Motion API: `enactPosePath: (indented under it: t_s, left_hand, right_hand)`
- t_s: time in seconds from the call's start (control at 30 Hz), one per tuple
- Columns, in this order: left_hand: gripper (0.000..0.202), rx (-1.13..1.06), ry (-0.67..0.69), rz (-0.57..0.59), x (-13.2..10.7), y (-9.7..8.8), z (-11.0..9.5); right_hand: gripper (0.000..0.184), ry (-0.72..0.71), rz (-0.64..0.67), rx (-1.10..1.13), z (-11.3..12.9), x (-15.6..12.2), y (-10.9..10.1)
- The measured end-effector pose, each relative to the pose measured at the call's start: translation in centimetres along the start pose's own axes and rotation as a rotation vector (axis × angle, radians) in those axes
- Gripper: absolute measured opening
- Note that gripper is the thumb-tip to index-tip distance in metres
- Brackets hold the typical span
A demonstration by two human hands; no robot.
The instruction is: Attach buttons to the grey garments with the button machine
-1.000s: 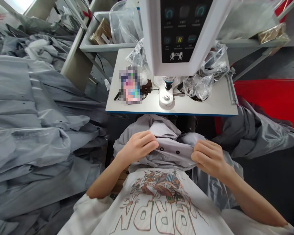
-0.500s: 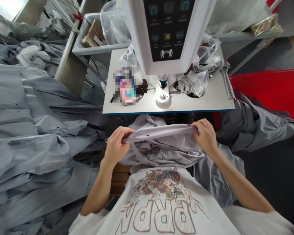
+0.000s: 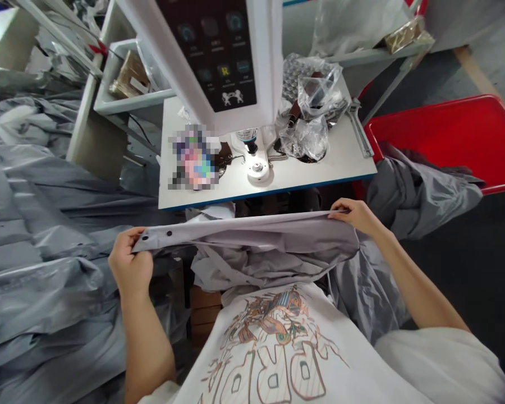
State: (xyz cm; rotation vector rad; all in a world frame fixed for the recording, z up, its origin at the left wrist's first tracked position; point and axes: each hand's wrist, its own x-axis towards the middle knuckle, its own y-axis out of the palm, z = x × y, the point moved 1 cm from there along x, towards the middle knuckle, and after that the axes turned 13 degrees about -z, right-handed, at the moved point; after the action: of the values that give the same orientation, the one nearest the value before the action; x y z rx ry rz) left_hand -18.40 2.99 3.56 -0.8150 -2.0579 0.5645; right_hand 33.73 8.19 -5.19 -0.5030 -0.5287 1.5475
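Observation:
A grey raincoat-like garment (image 3: 273, 238) is stretched between my two hands, just in front of the table's near edge. My left hand (image 3: 131, 255) is closed on one end of its folded edge strip, beside two dark snap buttons (image 3: 157, 235). At the other end, my right hand (image 3: 353, 216) pinches the same edge between thumb and fingers. The rest of the garment hangs in folds over my lap. Beyond it stands a white snap-press machine (image 3: 257, 168) with a dark control panel (image 3: 212, 50).
On the white table (image 3: 311, 175) lie a blurred-out phone-like object (image 3: 193, 160), crumpled plastic bags (image 3: 307, 137) and a wrench (image 3: 359, 128). Grey garments (image 3: 37, 269) are heaped at the left. A red tray (image 3: 437, 137) is at right, with grey fabric (image 3: 416, 191) beside it.
My left hand has moved left along the garment's edge, so a longer strip is pulled taut and two snaps show by it. My right hand keeps its grip. The view has shifted right.

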Motion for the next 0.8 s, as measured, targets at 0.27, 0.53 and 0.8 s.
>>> enactPosePath:
  t_s: [0.27, 0.53, 0.8]
  left_hand:
    - [0.039, 0.101, -0.052, -0.113, 1.6, 1.5, 5.2]
    - [0.036, 0.11, -0.04, -0.097, 2.3, 2.5, 4.7]
    - [0.035, 0.148, -0.028, -0.013, 2.1, 2.0, 5.1]
  right_hand:
    - [0.042, 0.127, 0.261, -0.041, -5.3, -1.2, -4.5]
    - [0.046, 0.315, -0.166, 0.264, -8.2, -3.3, -3.6]
    - [0.048, 0.411, -0.195, 0.348, -4.0, -4.4, -5.3]
